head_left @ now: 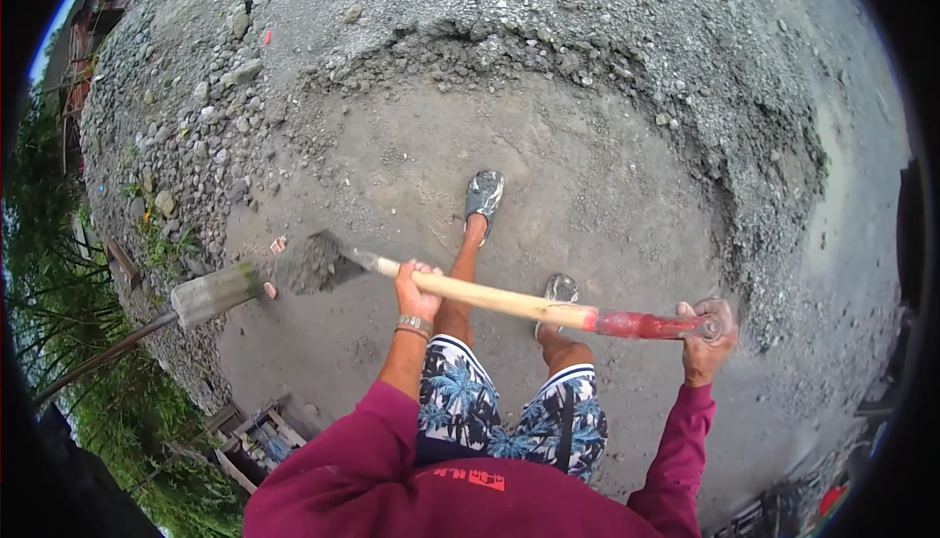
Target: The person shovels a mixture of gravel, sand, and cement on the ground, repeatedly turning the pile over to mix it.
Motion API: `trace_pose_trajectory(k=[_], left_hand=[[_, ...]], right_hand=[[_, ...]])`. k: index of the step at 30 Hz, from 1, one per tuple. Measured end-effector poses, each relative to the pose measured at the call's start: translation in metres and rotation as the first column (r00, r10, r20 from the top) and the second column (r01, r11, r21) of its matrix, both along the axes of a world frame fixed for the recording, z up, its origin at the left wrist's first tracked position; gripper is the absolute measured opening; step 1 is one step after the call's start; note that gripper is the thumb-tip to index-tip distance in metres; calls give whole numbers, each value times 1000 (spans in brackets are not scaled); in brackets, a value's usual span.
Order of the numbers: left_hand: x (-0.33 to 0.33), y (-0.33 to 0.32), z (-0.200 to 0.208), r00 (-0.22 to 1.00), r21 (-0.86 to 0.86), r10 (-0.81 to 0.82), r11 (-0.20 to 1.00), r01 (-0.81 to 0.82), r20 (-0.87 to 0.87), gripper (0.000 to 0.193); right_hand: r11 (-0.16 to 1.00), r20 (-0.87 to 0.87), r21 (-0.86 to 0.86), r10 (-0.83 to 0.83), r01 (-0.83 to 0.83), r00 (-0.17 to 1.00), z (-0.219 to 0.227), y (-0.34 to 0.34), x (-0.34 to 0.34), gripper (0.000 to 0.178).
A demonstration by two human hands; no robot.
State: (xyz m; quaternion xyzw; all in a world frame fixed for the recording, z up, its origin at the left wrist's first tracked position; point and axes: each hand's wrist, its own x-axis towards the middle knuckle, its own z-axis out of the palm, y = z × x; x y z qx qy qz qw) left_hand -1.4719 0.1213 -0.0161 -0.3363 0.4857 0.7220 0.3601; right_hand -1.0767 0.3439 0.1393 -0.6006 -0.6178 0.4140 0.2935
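Both my hands hold a shovel (504,303) crosswise in front of my legs. Its pale wooden shaft ends in a red grip on the right. My left hand (418,291) is wrapped round the shaft close to the blade. At the far end, my right hand (710,334) is closed on the red grip. A heap of grey sand or fine gravel (315,264) lies on the blade at the left and mostly hides it. Just left of that heap is the grey blade of a second shovel (209,295), its dark shaft running to the lower left.
A gravel bank (509,53) curves round the far side and right of the flat grey ground (607,186). Loose stones (220,112) lie at the left, with green plants (166,244) beyond. Reddish fragments (278,244) sit near the blades. Wooden boards (259,440) stand at the lower left.
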Motion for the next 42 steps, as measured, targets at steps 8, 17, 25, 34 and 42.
trace_pose_trajectory(k=[8,17,25,34,42], left_hand=[[99,-326,127,997,-554,-19,830,59,78,9],[120,-151,62,993,-385,-1,922,48,121,29],[179,46,-32,744,-272,-634,693,667,210,27],[238,123,8,659,-18,-684,690,724,313,18],[250,88,84,575,-28,-658,646,763,486,13]], right_hand=[[666,-348,330,745,-669,569,73,-43,-61,28],[762,-162,-628,69,-157,984,32,-114,93,37],[511,-296,-821,-763,255,575,105,-255,71,45],[340,-252,-862,-931,376,263,25,-163,-28,40],[271,-174,-863,-952,427,253,115,-180,-20,48]])
